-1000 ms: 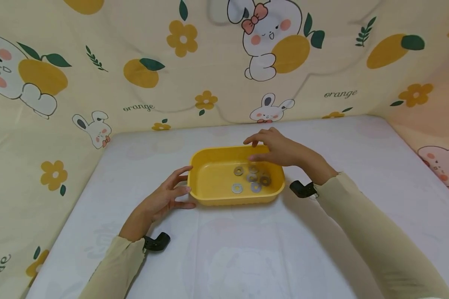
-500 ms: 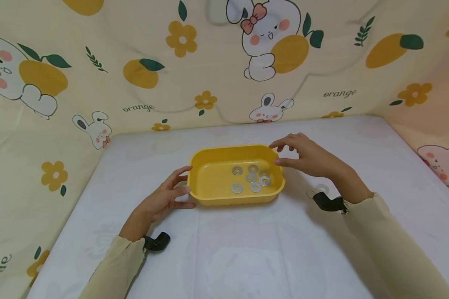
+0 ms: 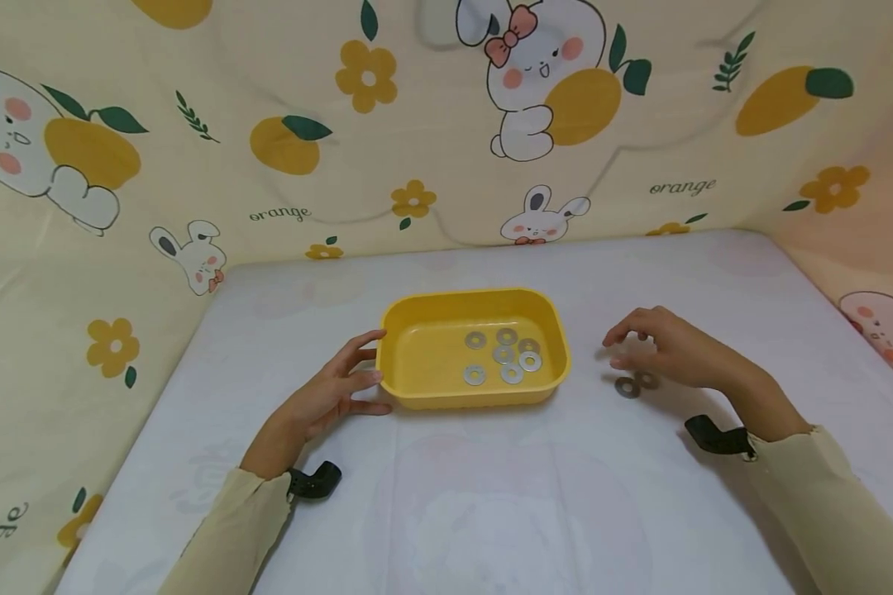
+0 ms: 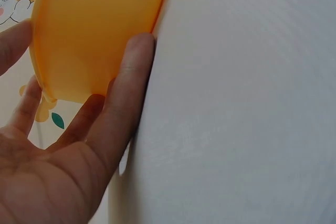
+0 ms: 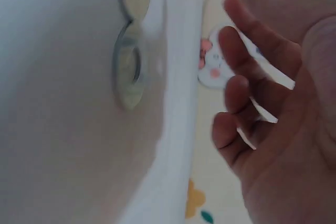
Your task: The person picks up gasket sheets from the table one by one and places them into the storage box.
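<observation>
A yellow plastic bin (image 3: 432,364) stands on the white-covered table, with several flat metal washers (image 3: 503,354) lying in its right half. My left hand (image 3: 331,392) touches the bin's left end with spread, mostly straight fingers; in the left wrist view the fingertips rest against the end wall and rim of the bin (image 4: 94,35). To the right of the bin, my right hand (image 3: 673,351) hovers above the table, fingers loosely bent and holding nothing. Two washers (image 3: 627,387) lie on the table just below its thumb. The right wrist view shows this pair of washers (image 5: 128,72) beside the hand.
Cream cloth (image 3: 409,124) printed with rabbits and oranges hangs behind the table and on both sides. Each wrist carries a small black camera mount, one on the left (image 3: 316,481) and one on the right (image 3: 717,435).
My right hand has moved away from over the bin to the right and toward me, above the two table washers. The left hand and the bin stay in place.
</observation>
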`<state>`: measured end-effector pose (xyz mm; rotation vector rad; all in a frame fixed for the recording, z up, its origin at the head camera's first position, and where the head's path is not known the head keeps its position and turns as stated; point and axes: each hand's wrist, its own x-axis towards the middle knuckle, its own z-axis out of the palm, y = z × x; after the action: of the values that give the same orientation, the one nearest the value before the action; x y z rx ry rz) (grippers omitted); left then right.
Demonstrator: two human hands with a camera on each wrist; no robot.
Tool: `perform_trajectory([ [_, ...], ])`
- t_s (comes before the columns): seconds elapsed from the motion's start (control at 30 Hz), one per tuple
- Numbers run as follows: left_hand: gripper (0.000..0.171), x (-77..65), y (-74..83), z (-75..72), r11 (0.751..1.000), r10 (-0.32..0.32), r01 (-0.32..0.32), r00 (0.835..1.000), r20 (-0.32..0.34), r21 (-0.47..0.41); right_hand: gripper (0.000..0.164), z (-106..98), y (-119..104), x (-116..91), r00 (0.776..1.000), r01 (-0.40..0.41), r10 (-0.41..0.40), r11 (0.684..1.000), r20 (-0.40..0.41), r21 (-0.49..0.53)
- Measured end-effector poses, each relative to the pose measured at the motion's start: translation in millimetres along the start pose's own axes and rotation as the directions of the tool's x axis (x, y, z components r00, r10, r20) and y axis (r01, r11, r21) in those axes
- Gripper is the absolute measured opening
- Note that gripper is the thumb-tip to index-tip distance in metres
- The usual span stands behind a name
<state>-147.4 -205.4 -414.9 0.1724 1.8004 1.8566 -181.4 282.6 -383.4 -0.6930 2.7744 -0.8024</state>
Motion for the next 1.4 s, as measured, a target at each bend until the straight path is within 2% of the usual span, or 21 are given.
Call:
perform_trajectory([
  [0.23,0.069,1.9,-1.6,0.0,1.000,0.008,-0.008,1.000,0.012,0.001,0.032,0.1,14.0,-12.4,0.995,-0.052,0.052,0.999,0.089,-0.002],
  [0.37,0.068,2.0,-1.7,-0.8,1.000,0.006,-0.006,1.000,0.003,0.006,0.030,2.9,16.5,-12.4,0.993,-0.026,0.028,1.000,0.115,-0.017],
  [0.5,0.067,1.4,-1.6,-0.9,1.000,0.001,-0.001,1.000,-0.001,0.008,0.026,5.4,16.6,-11.2,0.994,0.000,0.005,0.999,0.108,-0.049],
  [0.73,0.066,0.1,-1.4,-1.1,1.000,0.007,-0.007,1.000,0.000,0.018,0.026,7.9,16.2,-6.4,0.992,-0.045,0.050,0.998,0.112,-0.048],
  [0.87,0.067,0.6,-1.7,-0.6,1.000,0.010,-0.011,1.000,0.006,0.023,0.021,8.0,15.3,-6.9,0.991,-0.023,0.030,0.998,0.127,-0.055],
  [0.97,0.068,0.7,-1.8,-1.0,1.000,0.007,-0.007,1.000,0.002,0.021,0.021,7.8,14.1,-7.1,0.991,-0.008,0.017,0.998,0.131,-0.065],
  [1.17,0.068,0.7,-1.6,-1.4,1.000,0.010,-0.011,1.000,0.017,0.028,0.025,8.0,12.6,-7.0,0.989,-0.030,0.043,0.995,0.139,-0.096],
  [1.4,0.067,1.1,-1.6,-1.0,0.999,0.012,-0.012,1.000,0.008,0.031,0.018,9.1,9.6,-6.2,0.991,0.022,-0.003,0.991,0.137,-0.132],
])
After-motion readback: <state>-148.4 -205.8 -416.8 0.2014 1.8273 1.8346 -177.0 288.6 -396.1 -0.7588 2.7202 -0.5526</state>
